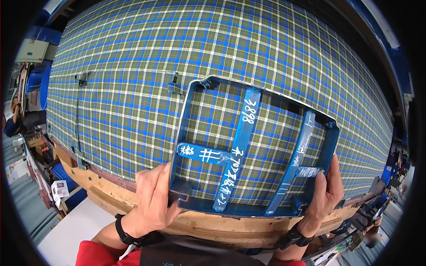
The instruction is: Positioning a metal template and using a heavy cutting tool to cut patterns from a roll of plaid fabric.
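Note:
A blue rectangular frame with crossbars, white handwriting on them and small fittings at its corners lies over green, blue and white checked cloth, which shows through its openings. My left hand grips the frame's lower left side, fingers along the outer edge. My right hand grips the lower right side, thumb over the inner edge beside a crossbar. Both wrists wear dark bands.
Small dark clips sit on the cloth at left. A wooden edge runs along the near side, above a white surface. Other people are at both sides, among cluttered benches and blue containers.

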Available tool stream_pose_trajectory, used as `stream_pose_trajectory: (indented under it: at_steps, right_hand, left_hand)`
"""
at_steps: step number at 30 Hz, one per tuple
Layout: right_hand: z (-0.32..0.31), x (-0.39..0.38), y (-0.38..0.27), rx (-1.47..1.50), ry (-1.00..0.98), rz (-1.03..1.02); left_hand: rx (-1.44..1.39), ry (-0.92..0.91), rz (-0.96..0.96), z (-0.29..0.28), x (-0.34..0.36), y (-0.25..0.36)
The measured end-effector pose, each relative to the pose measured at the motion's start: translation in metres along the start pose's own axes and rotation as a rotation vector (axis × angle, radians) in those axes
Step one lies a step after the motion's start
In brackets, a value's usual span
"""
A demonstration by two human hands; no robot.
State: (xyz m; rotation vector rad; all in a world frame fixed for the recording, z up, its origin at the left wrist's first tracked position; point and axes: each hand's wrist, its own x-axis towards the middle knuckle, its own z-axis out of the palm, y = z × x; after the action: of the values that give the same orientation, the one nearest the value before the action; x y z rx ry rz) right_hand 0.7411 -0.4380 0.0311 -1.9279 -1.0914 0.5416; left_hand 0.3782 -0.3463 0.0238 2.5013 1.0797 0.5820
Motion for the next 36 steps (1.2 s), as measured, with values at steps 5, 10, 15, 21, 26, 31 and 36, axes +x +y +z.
stream_pose_trajectory:
  at_steps: [5, 10, 15, 21, 26, 31, 36]
  right_hand:
    - [-0.003, -0.001, -0.003, -0.035, 0.000, 0.022]
    - [-0.003, 0.000, 0.003, -0.032, 0.010, 0.002]
    - [-0.002, 0.001, 0.000, -0.041, 0.000, -0.002]
    - [-0.004, -0.002, -0.001, -0.060, 0.008, -0.006]
    - [-0.005, -0.003, 0.000, -0.020, 0.017, 0.023]
    - [0.004, 0.007, -0.006, -0.021, -0.028, -0.048]
    - [0.005, 0.011, 0.001, -0.021, -0.028, -0.147]
  left_hand:
    - [-0.019, -0.033, 0.000, -0.001, -0.004, -0.001]
    - [-0.014, -0.021, 0.014, 0.002, -0.005, -0.003]
    - [-0.017, -0.032, 0.002, 0.000, -0.006, -0.002]
    - [-0.013, -0.024, 0.013, -0.002, -0.005, -0.003]
    - [-0.017, -0.043, 0.011, -0.001, -0.002, -0.003]
    - [-0.023, -0.117, -0.066, -0.005, -0.004, -0.002]
    - [0.028, -0.122, -0.063, -0.004, -0.004, -0.001]
